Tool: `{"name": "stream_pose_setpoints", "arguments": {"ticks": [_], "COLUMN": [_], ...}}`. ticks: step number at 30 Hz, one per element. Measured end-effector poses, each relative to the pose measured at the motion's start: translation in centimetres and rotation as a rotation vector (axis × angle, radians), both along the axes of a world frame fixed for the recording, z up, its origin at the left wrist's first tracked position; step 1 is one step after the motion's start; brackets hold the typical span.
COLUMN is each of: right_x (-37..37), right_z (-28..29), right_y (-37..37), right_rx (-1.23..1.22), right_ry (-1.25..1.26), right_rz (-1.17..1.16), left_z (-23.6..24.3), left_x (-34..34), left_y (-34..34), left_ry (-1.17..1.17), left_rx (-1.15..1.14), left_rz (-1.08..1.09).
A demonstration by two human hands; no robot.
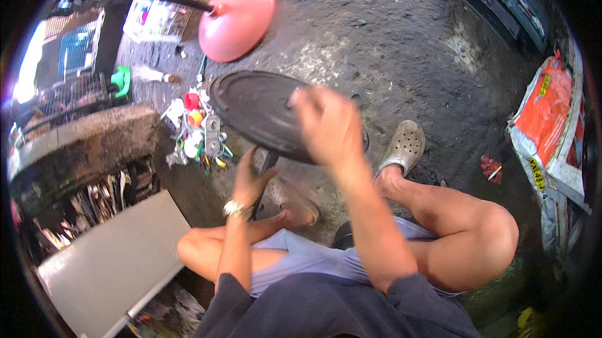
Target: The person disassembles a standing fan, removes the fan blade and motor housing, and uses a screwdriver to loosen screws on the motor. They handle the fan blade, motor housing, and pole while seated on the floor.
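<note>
A dark round disc (244,100) with a dark post (269,160) beneath it tilts in front of me at the centre. My left hand (251,175), with a metal watch at its wrist, grips the post just below the disc's edge. My right hand (323,121) is over the disc with curled fingers at a small fitting near its middle. It is blurred, so I cannot tell whether it holds that fitting.
A pink round base with a pole (241,21), scattered small parts (194,118), a grey metal sheet (110,263) and a torn orange-and-white sack (542,118) surround me. My sandalled feet (404,147) flank the disc on the dark floor.
</note>
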State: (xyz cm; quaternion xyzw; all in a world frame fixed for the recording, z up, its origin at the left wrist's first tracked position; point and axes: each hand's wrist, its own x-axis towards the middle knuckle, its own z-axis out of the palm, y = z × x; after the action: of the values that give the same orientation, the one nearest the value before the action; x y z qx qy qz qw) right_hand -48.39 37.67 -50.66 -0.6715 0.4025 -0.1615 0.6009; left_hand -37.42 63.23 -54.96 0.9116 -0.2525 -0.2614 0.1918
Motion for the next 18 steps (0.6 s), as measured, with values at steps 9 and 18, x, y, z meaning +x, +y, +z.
{"name": "stream_pose_setpoints", "arguments": {"ticks": [9, 18], "right_x": [8.7, 6.4], "right_z": [-11.6, -12.8], "right_y": [-2.6, -4.5], "right_rx": [-0.029, -0.018], "right_ry": [0.502, -0.143], "right_rz": [0.865, 1.075], "left_z": [-11.5, -10.6], "left_x": [-0.4, -0.4], "left_y": [-5.8, -5.7], "left_ry": [-0.331, -0.398], "left_rx": [0.020, -0.002], "left_rz": [0.042, 0.007]}}
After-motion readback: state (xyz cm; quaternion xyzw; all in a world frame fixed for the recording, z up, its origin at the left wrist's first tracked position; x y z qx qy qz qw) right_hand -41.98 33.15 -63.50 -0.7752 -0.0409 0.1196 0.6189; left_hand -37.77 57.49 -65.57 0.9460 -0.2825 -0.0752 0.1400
